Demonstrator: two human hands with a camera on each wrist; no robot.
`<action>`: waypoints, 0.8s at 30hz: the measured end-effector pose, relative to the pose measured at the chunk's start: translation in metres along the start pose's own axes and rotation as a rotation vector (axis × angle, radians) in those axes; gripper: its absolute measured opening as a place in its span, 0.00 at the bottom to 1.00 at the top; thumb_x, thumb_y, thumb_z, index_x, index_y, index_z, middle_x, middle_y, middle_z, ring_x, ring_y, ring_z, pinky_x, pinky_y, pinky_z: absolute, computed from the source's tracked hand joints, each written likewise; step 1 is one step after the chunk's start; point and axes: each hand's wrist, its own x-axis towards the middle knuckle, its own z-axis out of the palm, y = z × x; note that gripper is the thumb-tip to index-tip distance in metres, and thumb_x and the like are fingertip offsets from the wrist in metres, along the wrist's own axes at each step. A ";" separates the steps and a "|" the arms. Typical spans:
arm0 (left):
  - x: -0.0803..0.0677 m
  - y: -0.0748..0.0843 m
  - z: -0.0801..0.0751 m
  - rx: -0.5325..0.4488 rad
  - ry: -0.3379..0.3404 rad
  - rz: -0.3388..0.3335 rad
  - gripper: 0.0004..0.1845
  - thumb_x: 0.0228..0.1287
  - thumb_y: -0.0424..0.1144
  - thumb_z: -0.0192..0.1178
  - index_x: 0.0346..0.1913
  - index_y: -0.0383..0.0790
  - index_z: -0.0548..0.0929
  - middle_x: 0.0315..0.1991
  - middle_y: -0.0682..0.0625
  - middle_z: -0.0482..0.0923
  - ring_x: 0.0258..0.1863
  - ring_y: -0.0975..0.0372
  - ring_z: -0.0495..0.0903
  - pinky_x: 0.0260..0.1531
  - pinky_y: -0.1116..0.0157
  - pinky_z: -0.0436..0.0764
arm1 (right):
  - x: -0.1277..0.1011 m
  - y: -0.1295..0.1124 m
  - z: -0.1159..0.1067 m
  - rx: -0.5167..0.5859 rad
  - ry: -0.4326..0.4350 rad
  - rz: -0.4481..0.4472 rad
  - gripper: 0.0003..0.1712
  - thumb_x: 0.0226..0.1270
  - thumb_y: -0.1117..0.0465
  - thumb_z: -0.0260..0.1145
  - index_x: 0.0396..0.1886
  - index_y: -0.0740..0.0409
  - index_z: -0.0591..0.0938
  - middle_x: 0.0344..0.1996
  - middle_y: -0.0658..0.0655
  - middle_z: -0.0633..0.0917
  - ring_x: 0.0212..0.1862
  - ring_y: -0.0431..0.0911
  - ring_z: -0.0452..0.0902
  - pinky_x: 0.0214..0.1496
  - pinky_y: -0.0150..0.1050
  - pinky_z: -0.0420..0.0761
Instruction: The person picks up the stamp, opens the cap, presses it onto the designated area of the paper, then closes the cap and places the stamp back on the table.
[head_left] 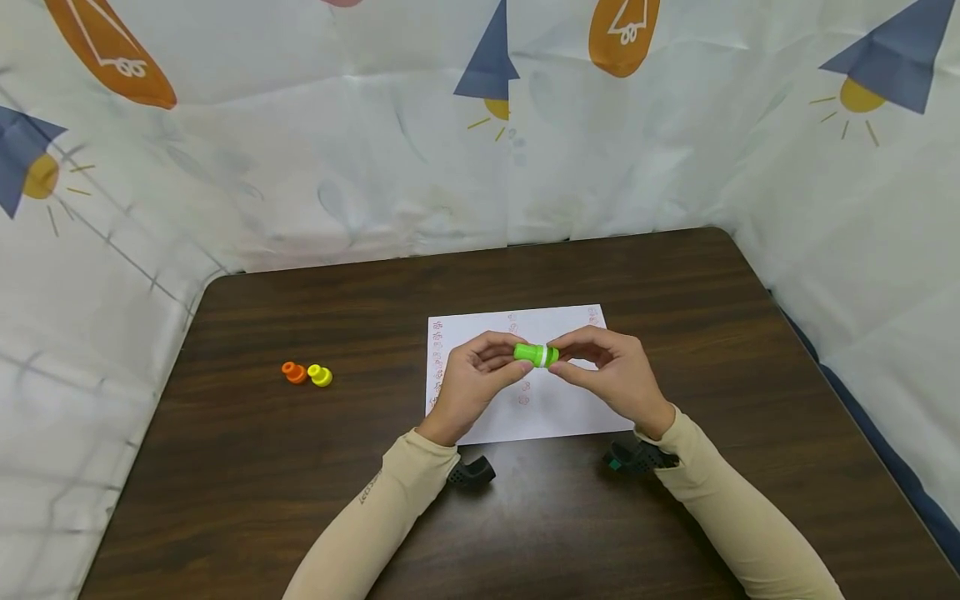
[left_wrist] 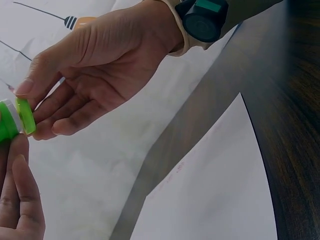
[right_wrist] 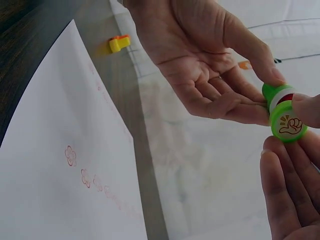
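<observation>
Both hands meet above the sheet of paper (head_left: 525,392), raised off the table (head_left: 300,467).

Left hand (head_left: 474,382): grip closed to a pinch, thumb and fingertips on one end of the green stamp (head_left: 536,355); other fingers loosely curled beneath.

Right hand (head_left: 609,371): same kind of pinch on the opposite end, thumb above, fingers (right_wrist: 287,200) below. In the right wrist view the cap end sits between that thumb and those fingers.

Green stamp: short bright-green cylinder with a white band round its middle; a thin red line shows beside the band in the right wrist view (right_wrist: 282,112). Its round end face carries an orange-and-white picture. In the left wrist view only one end shows at the frame edge (left_wrist: 15,122).

Orientation: long axis roughly level, running left to right between the hands; the pictured face points toward the right wrist.

Paper: faint red flower prints (right_wrist: 70,155) along its edges.

Elsewhere on the table: orange stamp (head_left: 294,372) and yellow stamp (head_left: 320,375), touching, well to the left.
</observation>
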 end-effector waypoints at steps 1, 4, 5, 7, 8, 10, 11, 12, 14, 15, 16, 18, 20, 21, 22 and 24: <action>0.000 0.000 0.000 0.000 -0.002 0.002 0.16 0.63 0.29 0.70 0.54 0.32 0.83 0.45 0.56 0.88 0.47 0.66 0.88 0.50 0.68 0.89 | 0.000 0.000 0.000 0.000 -0.003 0.000 0.17 0.59 0.75 0.75 0.49 0.65 0.87 0.42 0.41 0.89 0.45 0.40 0.88 0.52 0.33 0.89; 0.000 -0.001 0.001 -0.002 -0.004 0.003 0.16 0.63 0.30 0.70 0.54 0.32 0.83 0.45 0.56 0.88 0.47 0.66 0.88 0.51 0.68 0.88 | 0.000 0.000 0.001 -0.003 -0.006 -0.009 0.17 0.58 0.75 0.76 0.49 0.65 0.87 0.42 0.42 0.89 0.45 0.40 0.88 0.52 0.33 0.89; 0.000 -0.002 0.001 -0.004 -0.004 0.002 0.16 0.63 0.29 0.70 0.54 0.32 0.83 0.45 0.56 0.88 0.47 0.66 0.88 0.51 0.68 0.88 | 0.000 0.000 0.001 -0.003 -0.007 -0.013 0.17 0.58 0.75 0.76 0.49 0.65 0.87 0.43 0.42 0.90 0.45 0.40 0.88 0.52 0.33 0.89; 0.000 -0.002 0.001 -0.004 -0.002 0.000 0.16 0.63 0.29 0.70 0.54 0.32 0.83 0.45 0.56 0.88 0.47 0.66 0.88 0.51 0.68 0.88 | 0.000 0.000 0.001 -0.007 -0.009 -0.022 0.18 0.58 0.75 0.76 0.49 0.65 0.87 0.43 0.43 0.90 0.45 0.40 0.88 0.51 0.33 0.89; 0.000 -0.003 0.001 -0.006 -0.001 -0.003 0.16 0.63 0.29 0.70 0.54 0.32 0.83 0.45 0.56 0.88 0.47 0.66 0.88 0.51 0.68 0.88 | 0.000 0.000 0.002 -0.009 -0.010 -0.026 0.18 0.58 0.75 0.76 0.48 0.65 0.87 0.43 0.44 0.90 0.45 0.40 0.88 0.51 0.33 0.89; 0.000 -0.003 0.001 -0.004 0.002 -0.008 0.16 0.63 0.29 0.70 0.54 0.33 0.83 0.45 0.57 0.88 0.47 0.66 0.88 0.51 0.68 0.88 | 0.000 0.001 0.002 -0.016 -0.012 -0.034 0.18 0.58 0.75 0.76 0.48 0.64 0.87 0.43 0.46 0.90 0.45 0.40 0.88 0.51 0.33 0.89; 0.000 -0.003 0.001 -0.002 0.003 -0.011 0.16 0.63 0.29 0.70 0.54 0.33 0.83 0.45 0.57 0.88 0.47 0.66 0.88 0.51 0.68 0.88 | 0.000 0.002 0.002 -0.019 -0.013 -0.034 0.17 0.58 0.75 0.76 0.48 0.64 0.87 0.43 0.46 0.90 0.45 0.40 0.88 0.51 0.33 0.89; 0.000 -0.003 0.001 0.000 0.004 -0.014 0.17 0.63 0.29 0.70 0.54 0.33 0.83 0.45 0.57 0.87 0.47 0.66 0.88 0.51 0.68 0.89 | 0.000 0.002 0.002 -0.022 -0.013 -0.034 0.18 0.58 0.75 0.76 0.48 0.63 0.87 0.43 0.46 0.90 0.45 0.40 0.88 0.50 0.34 0.89; 0.000 -0.003 0.002 0.003 0.006 -0.020 0.17 0.63 0.29 0.70 0.54 0.32 0.83 0.45 0.57 0.87 0.47 0.65 0.88 0.50 0.68 0.89 | 0.000 0.001 0.002 -0.027 -0.013 -0.031 0.18 0.58 0.74 0.76 0.48 0.62 0.88 0.42 0.46 0.90 0.45 0.40 0.88 0.51 0.35 0.90; 0.000 -0.003 0.002 0.006 0.007 -0.021 0.17 0.63 0.29 0.70 0.54 0.32 0.83 0.45 0.56 0.87 0.47 0.65 0.88 0.50 0.68 0.89 | 0.000 0.001 0.002 -0.030 -0.013 -0.031 0.17 0.58 0.74 0.76 0.48 0.62 0.88 0.42 0.46 0.90 0.45 0.40 0.88 0.51 0.35 0.90; 0.000 -0.003 0.002 0.008 0.007 -0.023 0.17 0.63 0.29 0.70 0.54 0.32 0.83 0.45 0.56 0.87 0.47 0.65 0.88 0.50 0.68 0.89 | 0.000 0.001 0.002 -0.031 -0.013 -0.028 0.17 0.58 0.74 0.77 0.48 0.61 0.88 0.42 0.46 0.90 0.45 0.40 0.88 0.51 0.36 0.90; 0.000 -0.003 0.002 0.012 0.008 -0.024 0.17 0.63 0.29 0.70 0.54 0.31 0.83 0.45 0.56 0.87 0.47 0.66 0.88 0.50 0.68 0.89 | 0.000 0.001 0.002 -0.033 -0.013 -0.026 0.17 0.58 0.73 0.77 0.48 0.61 0.88 0.42 0.46 0.90 0.45 0.40 0.88 0.51 0.36 0.90; 0.000 -0.004 0.002 0.019 0.008 -0.021 0.17 0.63 0.29 0.70 0.54 0.31 0.83 0.45 0.56 0.87 0.47 0.66 0.88 0.50 0.68 0.89 | 0.000 0.001 0.002 -0.034 -0.014 -0.030 0.17 0.58 0.73 0.76 0.48 0.62 0.88 0.42 0.48 0.90 0.45 0.40 0.88 0.51 0.36 0.90; 0.000 -0.004 0.002 0.021 0.007 -0.020 0.17 0.63 0.29 0.70 0.54 0.31 0.83 0.45 0.56 0.87 0.47 0.66 0.88 0.50 0.68 0.89 | 0.000 0.002 0.002 -0.034 -0.015 -0.031 0.17 0.59 0.73 0.76 0.48 0.62 0.88 0.42 0.49 0.90 0.45 0.40 0.88 0.51 0.36 0.90; 0.000 -0.005 0.002 0.024 0.006 -0.019 0.17 0.63 0.29 0.70 0.54 0.31 0.83 0.45 0.56 0.87 0.47 0.66 0.88 0.50 0.68 0.89 | 0.000 0.002 0.002 -0.033 -0.015 -0.030 0.17 0.59 0.74 0.76 0.48 0.62 0.88 0.42 0.49 0.90 0.45 0.40 0.88 0.51 0.37 0.90; 0.000 -0.005 0.002 0.032 0.006 -0.017 0.17 0.63 0.29 0.70 0.54 0.31 0.83 0.45 0.56 0.87 0.47 0.65 0.88 0.51 0.68 0.89 | 0.000 0.003 0.002 -0.029 -0.016 -0.027 0.17 0.59 0.74 0.76 0.48 0.61 0.88 0.42 0.50 0.90 0.45 0.40 0.88 0.51 0.38 0.90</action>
